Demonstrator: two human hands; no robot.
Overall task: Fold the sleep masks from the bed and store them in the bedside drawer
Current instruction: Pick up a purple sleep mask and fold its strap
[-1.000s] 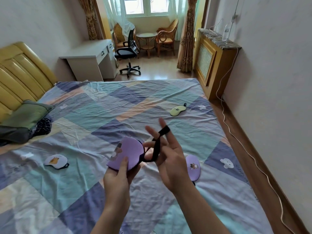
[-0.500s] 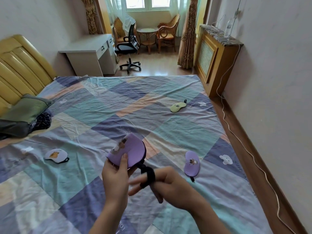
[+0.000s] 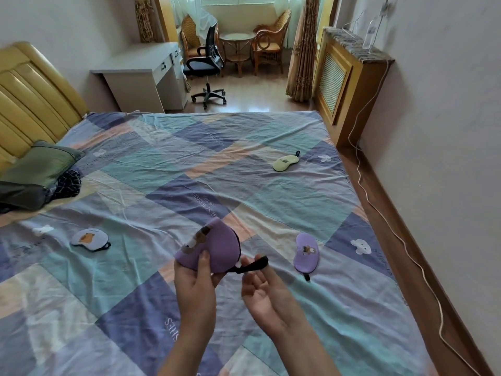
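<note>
Left hand (image 3: 195,278): closed around a folded purple sleep mask (image 3: 214,249), thumb pressed across its front, fingers behind; mask held up above the bed (image 3: 189,169), near its front edge.

Black strap (image 3: 252,266): runs out from the folded mask's right side and lies across the fingertips of the right hand.

Right hand (image 3: 261,291): palm up, fingers spread and loosely curled, open; the strap rests on it but is not gripped.

Second purple mask (image 3: 307,252): flat on the bed, just right of the hands, cartoon print up, short black strap end showing at its near tip.

Yellow-green mask (image 3: 285,163): flat on the bed, far right side, well apart from the others.

White mask with orange animal print (image 3: 90,239): flat on the bed, left of the hands, black strap at its right edge.

Green pillow (image 3: 40,165): at the padded yellow headboard (image 3: 29,101), dark clothing beside it.

Bedside drawer: not in sight.
</note>
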